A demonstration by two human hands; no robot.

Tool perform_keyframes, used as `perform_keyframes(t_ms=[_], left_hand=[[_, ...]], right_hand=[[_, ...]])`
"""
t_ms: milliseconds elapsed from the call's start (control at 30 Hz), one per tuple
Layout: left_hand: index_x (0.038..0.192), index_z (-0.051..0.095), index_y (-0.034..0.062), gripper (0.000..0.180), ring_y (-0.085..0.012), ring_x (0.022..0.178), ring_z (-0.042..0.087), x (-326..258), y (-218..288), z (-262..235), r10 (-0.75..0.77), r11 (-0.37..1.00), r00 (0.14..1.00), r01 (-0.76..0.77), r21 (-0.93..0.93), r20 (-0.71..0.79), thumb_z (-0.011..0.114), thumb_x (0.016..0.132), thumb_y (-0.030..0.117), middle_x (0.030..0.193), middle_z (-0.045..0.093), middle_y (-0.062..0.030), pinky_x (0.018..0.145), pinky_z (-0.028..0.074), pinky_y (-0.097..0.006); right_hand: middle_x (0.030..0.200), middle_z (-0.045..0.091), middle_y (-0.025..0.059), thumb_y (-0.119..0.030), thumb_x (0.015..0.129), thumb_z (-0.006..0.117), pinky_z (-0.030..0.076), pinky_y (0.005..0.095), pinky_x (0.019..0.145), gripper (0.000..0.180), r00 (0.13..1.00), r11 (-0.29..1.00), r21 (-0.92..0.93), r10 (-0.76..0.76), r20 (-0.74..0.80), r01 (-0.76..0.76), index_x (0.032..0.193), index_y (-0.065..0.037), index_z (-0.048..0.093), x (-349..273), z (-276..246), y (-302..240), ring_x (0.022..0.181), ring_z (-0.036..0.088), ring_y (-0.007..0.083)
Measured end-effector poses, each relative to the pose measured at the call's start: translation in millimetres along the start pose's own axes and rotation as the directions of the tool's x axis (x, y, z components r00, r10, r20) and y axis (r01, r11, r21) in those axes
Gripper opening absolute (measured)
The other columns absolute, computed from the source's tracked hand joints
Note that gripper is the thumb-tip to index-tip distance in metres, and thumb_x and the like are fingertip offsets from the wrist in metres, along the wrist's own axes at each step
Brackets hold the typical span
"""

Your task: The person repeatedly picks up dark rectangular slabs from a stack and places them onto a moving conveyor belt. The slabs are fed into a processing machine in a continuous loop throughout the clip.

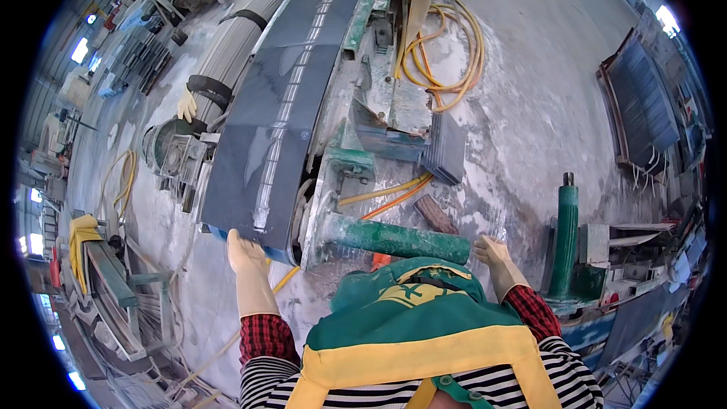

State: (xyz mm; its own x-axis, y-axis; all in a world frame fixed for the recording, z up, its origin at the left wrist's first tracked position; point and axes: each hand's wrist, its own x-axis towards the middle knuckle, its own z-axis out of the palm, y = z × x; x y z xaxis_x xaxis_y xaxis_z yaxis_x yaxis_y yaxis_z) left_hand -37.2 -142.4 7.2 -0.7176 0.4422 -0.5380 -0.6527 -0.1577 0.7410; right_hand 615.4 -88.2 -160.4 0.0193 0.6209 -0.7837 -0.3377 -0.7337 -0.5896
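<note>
A long dark grey stone slab (254, 136) lies on the conveyor ahead of me, wet and shiny down its middle. My left hand (248, 261), in a pale glove, is at the slab's near end; its fingers point up against the edge and look stretched out. Whether they press on it I cannot tell. On the other side, my right hand (496, 255), also in a pale glove, is beside the end of a green roller (401, 238). Its fingers are apart, with nothing seen in them. A green and yellow apron (409, 326) covers my front.
Green machine framing (352, 159) runs along the conveyor's right side. Dark tiles (445, 148) stand stacked beside it, near a yellow hose (477, 53) on the floor. A green post (564, 242) rises at right. At left are a motor (182, 159) and a metal cart (113, 280).
</note>
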Motion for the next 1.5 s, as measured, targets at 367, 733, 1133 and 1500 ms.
perform_keyframes(t_ms=[367, 733, 1133, 1500], left_hand=[[0.143, 0.046, 0.0038, 0.065, -0.0279, 0.132, 0.049, -39.6, 46.0, 48.3, -0.108, 0.989, 0.972, 0.126, -0.073, 0.210, 0.053, 0.097, 0.050, 0.144, 0.052, -0.0111, 0.112, 0.037, -0.043], [0.133, 0.055, 0.0018, 0.054, -0.0333, 0.123, 0.056, -51.1, 84.1, 99.6, -0.102, 0.989, 0.903, 0.136, -0.051, 0.418, 0.062, 0.091, 0.035, 0.135, 0.059, -0.0138, 0.106, 0.044, -0.049], [0.127, 0.055, -0.0079, 0.061, -0.0397, 0.113, 0.062, -84.1, 122.3, 82.3, 0.009, 0.999, 0.841, 0.012, -0.035, 0.541, 0.061, 0.069, 0.011, 0.125, 0.063, -0.0213, 0.101, 0.051, -0.050], [0.119, 0.061, -0.0048, 0.053, -0.0350, 0.098, 0.068, -183.5, 74.5, 137.9, -0.400, 0.911, 0.610, 0.347, 0.222, 0.684, 0.060, 0.070, 0.015, 0.110, 0.069, -0.0207, 0.086, 0.057, -0.043]], right_hand=[[0.085, 0.069, 0.0115, -0.023, 0.095, 0.066, 0.054, 0.0323, 0.051, 0.021, 0.990, 0.973, 0.228, -0.005, 0.139, -0.027, 0.110, -0.009, 0.061, -16.5, -37.6, -2.4, 0.060, 0.063, 0.0202], [0.087, 0.071, 0.0106, -0.023, 0.094, 0.065, 0.056, 0.0329, 0.054, 0.021, 0.987, 0.998, 0.005, -0.057, -0.151, 0.058, 0.110, -0.009, 0.061, -15.4, 26.4, 10.5, 0.061, 0.065, 0.0199], [0.103, 0.073, 0.0149, -0.025, 0.097, 0.065, 0.061, 0.0304, 0.065, 0.033, 0.916, 0.916, 0.082, -0.381, -0.130, 0.392, 0.121, -0.003, 0.064, -81.1, 30.1, -59.4, 0.079, 0.072, 0.0215], [0.130, 0.063, 0.0175, -0.040, 0.101, 0.056, 0.051, 0.0365, 0.099, 0.052, 0.795, 0.825, -0.076, -0.510, 0.329, 0.560, 0.137, -0.003, 0.056, -206.3, 207.1, -188.1, 0.116, 0.062, 0.0253]])
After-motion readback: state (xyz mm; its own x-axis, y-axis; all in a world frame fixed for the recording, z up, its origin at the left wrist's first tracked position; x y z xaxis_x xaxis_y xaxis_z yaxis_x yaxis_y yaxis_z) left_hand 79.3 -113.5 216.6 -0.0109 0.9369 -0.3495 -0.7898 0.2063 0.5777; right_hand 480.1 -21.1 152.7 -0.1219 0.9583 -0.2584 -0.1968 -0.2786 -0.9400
